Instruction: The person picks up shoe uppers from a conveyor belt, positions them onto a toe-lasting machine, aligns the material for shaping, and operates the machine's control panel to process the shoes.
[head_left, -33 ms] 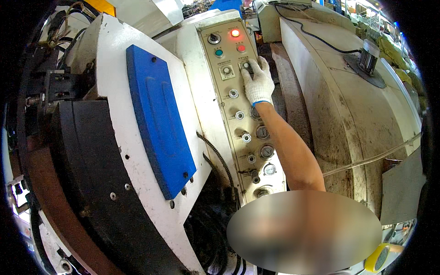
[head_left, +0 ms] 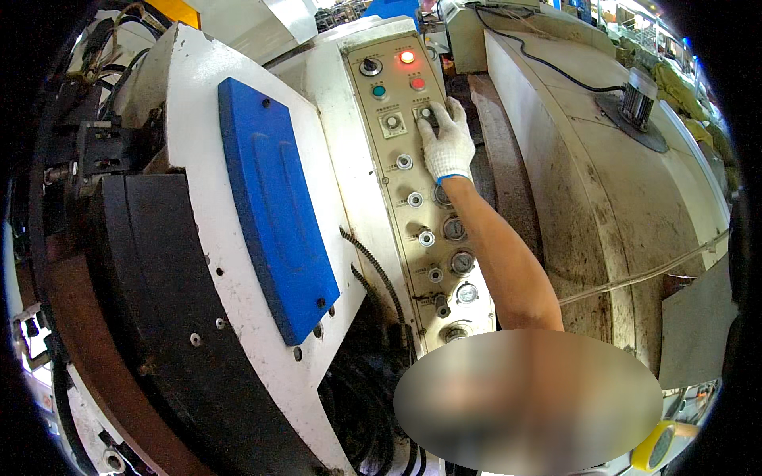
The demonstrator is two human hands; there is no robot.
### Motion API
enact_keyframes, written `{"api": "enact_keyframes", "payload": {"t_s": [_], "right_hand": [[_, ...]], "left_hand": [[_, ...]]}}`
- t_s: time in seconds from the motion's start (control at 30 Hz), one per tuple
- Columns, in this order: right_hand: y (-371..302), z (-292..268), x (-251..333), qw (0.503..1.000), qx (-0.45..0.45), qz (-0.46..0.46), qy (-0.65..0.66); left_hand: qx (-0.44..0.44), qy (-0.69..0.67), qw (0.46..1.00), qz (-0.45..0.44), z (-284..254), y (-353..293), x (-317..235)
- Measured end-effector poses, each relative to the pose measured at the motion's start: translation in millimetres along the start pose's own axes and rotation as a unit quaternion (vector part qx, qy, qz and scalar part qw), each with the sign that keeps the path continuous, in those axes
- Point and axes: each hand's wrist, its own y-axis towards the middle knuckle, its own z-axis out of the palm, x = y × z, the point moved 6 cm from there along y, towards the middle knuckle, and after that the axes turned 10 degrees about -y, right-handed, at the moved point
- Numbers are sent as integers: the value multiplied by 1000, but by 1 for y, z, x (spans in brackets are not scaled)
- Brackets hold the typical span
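My right hand (head_left: 446, 141), in a white knit glove, reaches up to a tall beige control panel (head_left: 401, 214) on a machine. Its fingers are closed around a small black selector knob (head_left: 426, 113) in the panel's upper part. Just above the hand are a red push button (head_left: 417, 82) and a lit red lamp (head_left: 407, 56). A green button (head_left: 379, 91) and another black knob (head_left: 370, 67) lie to the left. Below my wrist, several toggle switches and round gauges (head_left: 462, 262) run down the panel. My left hand is out of sight.
A blue pad (head_left: 274, 206) is bolted to the white machine face left of the panel, above a black curved guard (head_left: 159, 317). To the right is a dirty beige housing (head_left: 603, 198) carrying a black cable (head_left: 556, 67) and a round metal fitting (head_left: 636, 101). A yellow tape roll (head_left: 659, 446) lies at the lower right.
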Motion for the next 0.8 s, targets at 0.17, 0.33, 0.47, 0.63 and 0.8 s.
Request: {"api": "enact_keyframes", "payload": {"t_s": [0.17,0.33,0.47,0.63,0.8], "right_hand": [[-1,-2,1,1000,2,0,0],[-1,-2,0,1000,8,1,-3],[-2,-3,1,1000,-4,-9,-11],[-2,-3,2,1000,-11,-5,-1],[-2,-4,4,1000,8,5,2]], "left_hand": [[5,1,1000,-3,0,-1,3],[11,4,1000,-6,1,-4,2],[13,3,1000,-6,0,-4,3],[14,4,1000,-7,1,-6,4],[10,-7,1000,-6,-2,-7,6]]}}
